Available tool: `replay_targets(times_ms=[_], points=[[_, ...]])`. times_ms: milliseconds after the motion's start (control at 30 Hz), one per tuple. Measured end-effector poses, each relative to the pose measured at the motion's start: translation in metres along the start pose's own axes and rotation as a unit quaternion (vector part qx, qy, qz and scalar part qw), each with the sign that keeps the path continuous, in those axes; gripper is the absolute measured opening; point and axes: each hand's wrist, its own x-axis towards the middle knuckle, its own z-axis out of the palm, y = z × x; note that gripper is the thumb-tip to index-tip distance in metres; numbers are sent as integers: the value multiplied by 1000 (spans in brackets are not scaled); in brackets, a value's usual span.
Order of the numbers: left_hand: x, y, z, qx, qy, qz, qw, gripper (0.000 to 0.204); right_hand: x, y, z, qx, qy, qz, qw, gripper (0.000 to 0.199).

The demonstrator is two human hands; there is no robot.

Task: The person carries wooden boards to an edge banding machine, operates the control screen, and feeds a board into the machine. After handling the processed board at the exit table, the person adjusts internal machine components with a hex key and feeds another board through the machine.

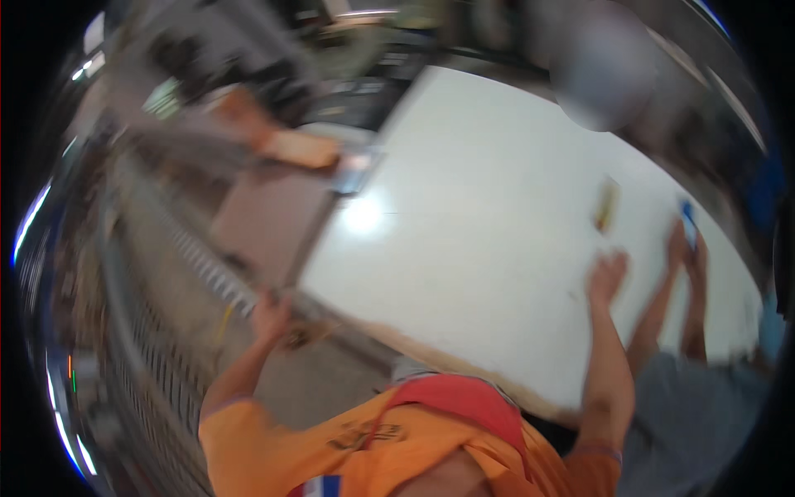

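Motion blurs the whole head view. My left hand point(272, 315) is low on the left, at the near left corner of a white tabletop point(472, 199). A pale toothed strip point(217, 277) runs up to it, but whether the fingers hold that strip is unclear. Over the right part of the tabletop is my right hand point(609, 277), its fingers smeared. Just beyond it lies a small yellow-and-dark object point(607, 205), apart from the hand and too blurred to name.
To my right, a co-worker's hands point(687, 244) are at a small blue object point(688, 214). Another person's arm point(302, 149) reaches the table's far left edge, near a shiny bluish item point(354, 170). A blurred rounded grey shape point(604, 66) overhangs the far side.
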Motion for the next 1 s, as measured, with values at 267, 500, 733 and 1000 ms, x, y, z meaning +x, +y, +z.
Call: replay_targets(times_ms=[267, 500, 733, 1000], points=[[-33, 30, -42, 74, 42, 10, 996, 71, 12, -66, -90, 18, -75, 103, 992, 53], [-29, 28, -38, 79, 30, 15, 996, 73, 11, -66, -91, 11, -77, 101, 992, 56], [-34, 27, -36, 85, 25, 26, 996, 73, 9, -59, -90, 4, -77, 97, 992, 55], [-36, 31, -38, 87, 15, 14, 996, 72, 9, -56, -88, 0, -75, 94, 993, 57]])
